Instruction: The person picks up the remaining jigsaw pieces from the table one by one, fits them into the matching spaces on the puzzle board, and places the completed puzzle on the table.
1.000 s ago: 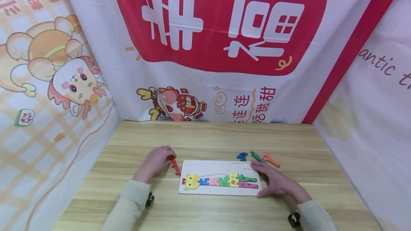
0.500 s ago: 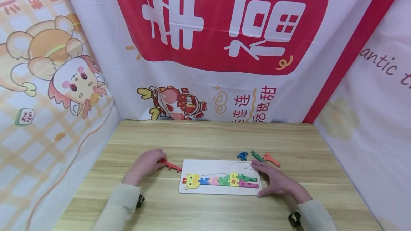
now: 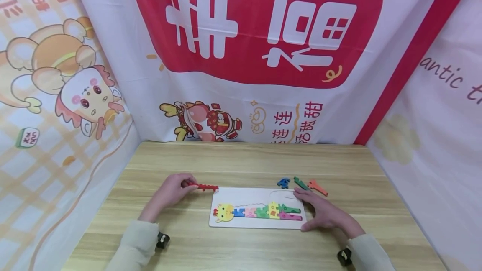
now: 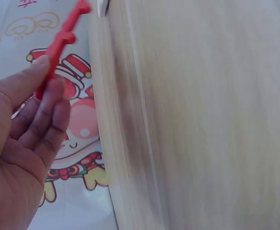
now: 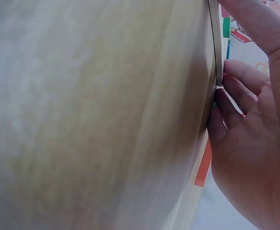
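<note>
My left hand (image 3: 174, 188) pinches one end of a slim red jigsaw piece (image 3: 207, 187) with small knobs along its side. The piece points right, its free end at the upper left corner of a white puzzle board (image 3: 244, 195). In the left wrist view the red piece (image 4: 67, 36) sticks out between thumb and fingertips. On the board lies a giraffe with a yellow head (image 3: 225, 213), its neck, body and legs of several coloured pieces. My right hand (image 3: 324, 212) grips the board's right end, thumb at the lower corner and fingers at the upper one.
Beyond the board's upper right corner lie a blue piece (image 3: 284, 183), a green piece (image 3: 301, 182) and an orange piece (image 3: 318, 187), close to the right fingers. Printed cloths hang behind and on both sides of the wooden table (image 3: 241, 248).
My left hand has shifted left and turned the red piece from a steep downward slant to nearly level, its end now at the board's upper corner. Right hand and board stay put.
</note>
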`<state>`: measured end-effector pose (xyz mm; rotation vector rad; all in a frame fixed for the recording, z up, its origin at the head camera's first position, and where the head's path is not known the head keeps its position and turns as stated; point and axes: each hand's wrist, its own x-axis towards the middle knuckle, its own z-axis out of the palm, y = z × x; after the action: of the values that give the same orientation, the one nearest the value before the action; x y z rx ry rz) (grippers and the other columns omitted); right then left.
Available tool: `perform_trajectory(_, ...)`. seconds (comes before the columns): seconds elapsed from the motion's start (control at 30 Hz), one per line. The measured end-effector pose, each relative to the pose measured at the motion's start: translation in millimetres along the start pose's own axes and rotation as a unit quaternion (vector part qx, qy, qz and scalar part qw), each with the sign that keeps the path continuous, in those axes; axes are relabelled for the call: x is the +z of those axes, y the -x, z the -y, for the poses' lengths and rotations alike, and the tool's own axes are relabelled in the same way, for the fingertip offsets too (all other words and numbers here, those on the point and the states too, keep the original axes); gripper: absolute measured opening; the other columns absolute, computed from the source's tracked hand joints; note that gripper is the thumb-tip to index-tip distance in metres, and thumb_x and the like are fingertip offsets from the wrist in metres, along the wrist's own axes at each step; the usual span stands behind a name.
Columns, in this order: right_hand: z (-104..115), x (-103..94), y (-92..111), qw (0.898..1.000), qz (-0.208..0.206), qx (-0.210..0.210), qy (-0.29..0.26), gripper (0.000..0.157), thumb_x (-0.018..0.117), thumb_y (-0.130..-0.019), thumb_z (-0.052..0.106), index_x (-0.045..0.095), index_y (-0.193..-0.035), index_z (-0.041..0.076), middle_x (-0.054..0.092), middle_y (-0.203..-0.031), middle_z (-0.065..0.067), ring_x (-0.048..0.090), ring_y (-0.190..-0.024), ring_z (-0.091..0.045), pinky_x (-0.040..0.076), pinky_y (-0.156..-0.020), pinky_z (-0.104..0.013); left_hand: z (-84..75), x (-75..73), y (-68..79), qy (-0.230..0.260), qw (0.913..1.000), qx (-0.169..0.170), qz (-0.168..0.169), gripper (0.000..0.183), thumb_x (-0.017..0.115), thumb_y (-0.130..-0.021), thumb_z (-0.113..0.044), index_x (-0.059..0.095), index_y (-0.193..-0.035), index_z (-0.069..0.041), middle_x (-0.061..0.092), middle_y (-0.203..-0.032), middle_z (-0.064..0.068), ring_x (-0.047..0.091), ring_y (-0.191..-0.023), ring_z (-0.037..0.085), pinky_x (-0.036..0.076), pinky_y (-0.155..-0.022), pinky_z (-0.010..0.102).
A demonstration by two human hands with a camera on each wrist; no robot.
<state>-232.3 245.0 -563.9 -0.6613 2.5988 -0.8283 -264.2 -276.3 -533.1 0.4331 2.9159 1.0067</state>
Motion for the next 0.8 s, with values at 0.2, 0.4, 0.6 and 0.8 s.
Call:
perform_trajectory(0.2, 1, -0.2, 0, 1.0, 0.0, 0.009, -0.003, 0.106, 0.082, -0.061, 0.057, 0.033, -0.15, 0.026, 0.02, -0.159, 0.005, 0.014, -0.146, -0.034, 0.02, -0.11, -0.064, -7.2, 1.8, -0.3, 0.081, 0.9965, -0.013, -0.012, 0.016, 0.065, -0.091, -0.031, 0.067, -0.107, -0.028, 0.07, -0.089, 0.0, 0.064, -0.079, 0.012, 0.054, -0.067, 0.027)
perform_trajectory(0.4, 3, -0.5, 0, 1.0, 0.001, 0.007, -0.003, 0.106, 0.083, -0.061, 0.056, 0.033, -0.15, 0.026, 0.02, -0.159, 0.004, 0.013, -0.146, -0.034, 0.02, -0.111, -0.064, -18.8, 0.6, 0.9, 0.136, 0.9903, -0.023, -0.01, 0.023, 0.063, -0.093, -0.026, 0.067, -0.116, -0.026, 0.071, -0.094, 0.008, 0.068, -0.083, 0.02, 0.056, -0.068, 0.031)
perform_trajectory(0.6, 4, -0.6, 0, 1.0, 0.0, 0.004, -0.003, 0.106, 0.083, -0.06, 0.055, 0.033, -0.15, 0.025, 0.02, -0.159, 0.003, 0.013, -0.146, -0.034, 0.02, -0.111, -0.063, -26.1, -0.2, 1.6, 0.152, 0.9877, -0.033, -0.017, 0.017, 0.063, -0.093, -0.028, 0.068, -0.11, -0.027, 0.07, -0.096, 0.008, 0.067, -0.083, 0.019, 0.056, -0.072, 0.033)
perform_trajectory(0.8, 4, -0.4, 1, 1.0, 0.0, 0.004, -0.005, 0.106, 0.083, -0.06, 0.054, 0.034, -0.149, 0.025, 0.02, -0.159, 0.002, 0.014, -0.145, -0.035, 0.02, -0.111, -0.063, -28.1, 1.6, 2.0, 0.206, 0.977, -0.05, -0.023, 0.02, 0.063, -0.093, -0.027, 0.068, -0.111, -0.02, 0.07, -0.102, 0.01, 0.069, -0.089, 0.023, 0.055, -0.083, 0.048)
